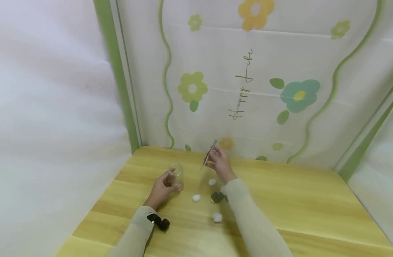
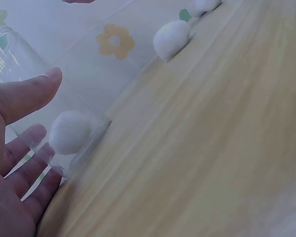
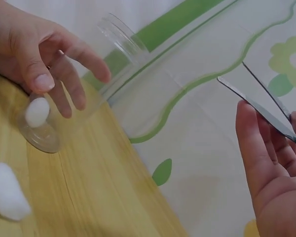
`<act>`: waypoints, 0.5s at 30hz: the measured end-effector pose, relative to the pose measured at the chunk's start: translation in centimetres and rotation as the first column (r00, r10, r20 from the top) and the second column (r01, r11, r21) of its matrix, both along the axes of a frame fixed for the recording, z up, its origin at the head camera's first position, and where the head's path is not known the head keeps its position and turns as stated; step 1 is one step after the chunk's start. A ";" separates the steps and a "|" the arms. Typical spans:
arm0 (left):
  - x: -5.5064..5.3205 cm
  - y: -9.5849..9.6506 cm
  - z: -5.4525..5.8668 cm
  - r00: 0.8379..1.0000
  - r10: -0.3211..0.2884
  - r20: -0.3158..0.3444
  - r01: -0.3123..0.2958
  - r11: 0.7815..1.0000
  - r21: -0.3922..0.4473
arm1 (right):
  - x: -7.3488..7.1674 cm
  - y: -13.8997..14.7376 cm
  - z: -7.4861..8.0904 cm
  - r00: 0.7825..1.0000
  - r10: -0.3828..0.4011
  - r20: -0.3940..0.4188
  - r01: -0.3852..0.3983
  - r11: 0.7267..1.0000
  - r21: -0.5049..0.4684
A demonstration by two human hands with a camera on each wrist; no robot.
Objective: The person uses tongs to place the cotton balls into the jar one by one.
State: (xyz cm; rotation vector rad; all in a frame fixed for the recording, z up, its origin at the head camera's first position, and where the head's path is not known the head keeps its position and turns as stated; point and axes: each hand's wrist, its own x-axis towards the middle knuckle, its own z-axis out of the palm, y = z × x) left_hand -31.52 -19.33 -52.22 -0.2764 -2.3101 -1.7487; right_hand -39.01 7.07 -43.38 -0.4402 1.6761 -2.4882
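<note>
A clear jar point(image 1: 178, 175) stands upright on the table, and my left hand point(image 1: 160, 191) holds it, thumb on the near side and fingers round the far side. One white cotton ball point(image 2: 70, 132) lies at the bottom of the jar. To the right and higher, my right hand point(image 1: 222, 167) grips metal tweezers point(image 1: 209, 155). The right wrist view shows the tweezers' tips spread, with nothing between them. Loose on the table are three cotton balls: one point(image 1: 212, 182) below the right hand, another point(image 1: 196, 198) right of the jar, and the last point(image 1: 217, 217) nearer me.
The wooden table point(image 1: 289, 203) runs back to a white curtain point(image 1: 212, 53) printed with flowers. White cloth point(image 1: 55, 107) hangs along the left side. Black straps with small devices sit on both wrists, over pale sleeves point(image 1: 254, 221).
</note>
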 end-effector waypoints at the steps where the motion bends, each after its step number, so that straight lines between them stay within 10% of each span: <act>1: 0.0 0.2 -0.1 1.000 -0.001 0.000 0.001 1.000 0.005 | 0.0 0.2 -0.1 1.000 0.002 -0.001 -0.002 1.000 -0.001; 15: 0.6 0.3 0.0 0.999 0.015 0.040 -0.015 1.000 0.000 | 1.1 2.5 0.1 0.999 -0.036 0.005 0.036 0.999 -0.006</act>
